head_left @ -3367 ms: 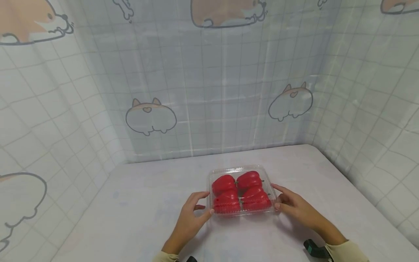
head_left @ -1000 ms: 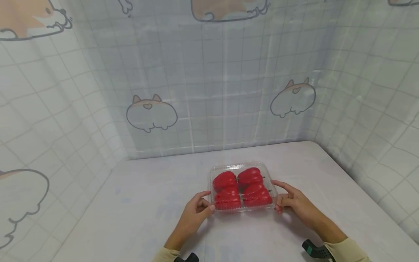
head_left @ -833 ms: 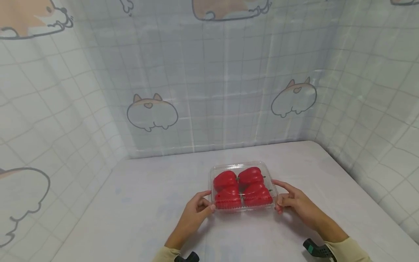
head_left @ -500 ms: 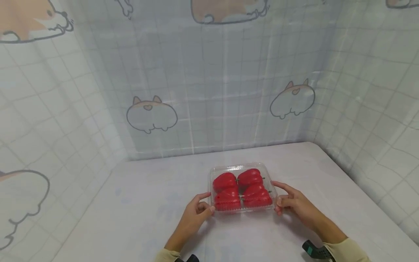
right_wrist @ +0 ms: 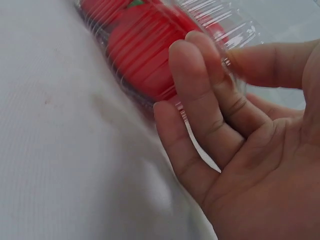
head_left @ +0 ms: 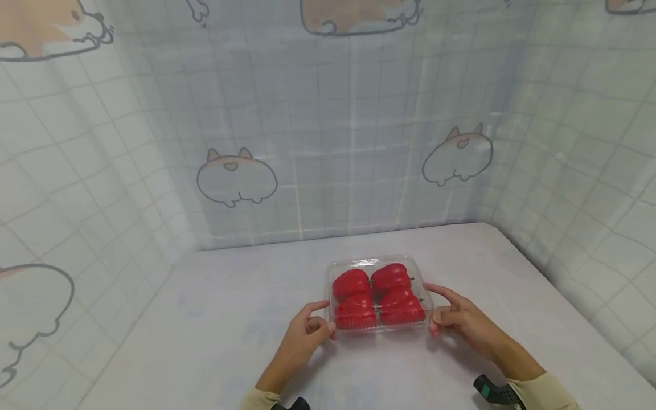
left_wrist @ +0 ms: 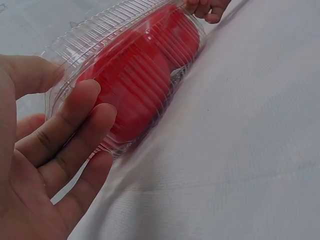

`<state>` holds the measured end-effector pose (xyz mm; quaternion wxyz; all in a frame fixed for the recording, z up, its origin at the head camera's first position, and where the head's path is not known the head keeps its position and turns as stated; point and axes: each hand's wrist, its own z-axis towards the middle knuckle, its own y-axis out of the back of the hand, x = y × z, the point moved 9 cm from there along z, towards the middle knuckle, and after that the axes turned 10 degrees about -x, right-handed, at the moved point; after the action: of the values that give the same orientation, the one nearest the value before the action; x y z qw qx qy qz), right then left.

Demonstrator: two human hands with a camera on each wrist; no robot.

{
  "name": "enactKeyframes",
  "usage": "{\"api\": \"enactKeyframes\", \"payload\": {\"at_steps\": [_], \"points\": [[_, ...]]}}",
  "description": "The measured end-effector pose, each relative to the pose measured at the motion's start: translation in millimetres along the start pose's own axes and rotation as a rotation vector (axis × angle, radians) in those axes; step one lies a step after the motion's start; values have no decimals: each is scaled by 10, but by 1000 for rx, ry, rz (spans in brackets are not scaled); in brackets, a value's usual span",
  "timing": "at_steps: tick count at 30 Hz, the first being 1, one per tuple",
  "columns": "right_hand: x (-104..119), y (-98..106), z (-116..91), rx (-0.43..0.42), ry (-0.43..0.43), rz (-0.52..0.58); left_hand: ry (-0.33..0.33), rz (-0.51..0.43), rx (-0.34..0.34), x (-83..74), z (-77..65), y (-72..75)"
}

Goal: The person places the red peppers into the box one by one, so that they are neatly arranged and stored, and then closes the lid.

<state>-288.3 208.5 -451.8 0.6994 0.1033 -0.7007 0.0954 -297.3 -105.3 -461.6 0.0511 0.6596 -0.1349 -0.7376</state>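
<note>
A clear plastic clamshell container [head_left: 376, 326] stands on the table with several red bell peppers [head_left: 401, 307] inside, their green stems showing. Its lid covers the peppers. At the container's left side my left hand [head_left: 302, 339] grips the near corner, thumb in front and index finger stretched along the edge. My right hand [head_left: 468, 322] holds the opposite corner, its index finger along the right edge and the thumb curled in. In the left wrist view, fingertips [left_wrist: 102, 115] press against the ribbed wall. The right wrist view shows fingertips [right_wrist: 186, 57] likewise on the wall.
A pale cloth covers the table [head_left: 230, 319]. Behind and beside it hang white gridded curtains [head_left: 328, 142] printed with cartoon dogs. Black wrist devices [head_left: 494, 392] sit at both cuffs.
Since the oldest frame, the right hand's thumb and lower fingers have curled in closer at the corner. The container stays in nearly the same place; the head view has shifted slightly.
</note>
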Motion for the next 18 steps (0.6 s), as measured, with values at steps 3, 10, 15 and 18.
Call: {"api": "enactKeyframes", "payload": {"at_steps": [3,10,15,18], "points": [[15,6,-4,-26,4,-14,-6,-10,4,-22,-5,-2],[11,11,-4,-100,-9,-37,8,-46,42,-32,-11,-45],[-1,11,4,-125,-11,-40,19,-102,61,-44,-28,-77],[-11,17,9,-131,-13,-44,21,-118,58,-46,-31,-80]]}}
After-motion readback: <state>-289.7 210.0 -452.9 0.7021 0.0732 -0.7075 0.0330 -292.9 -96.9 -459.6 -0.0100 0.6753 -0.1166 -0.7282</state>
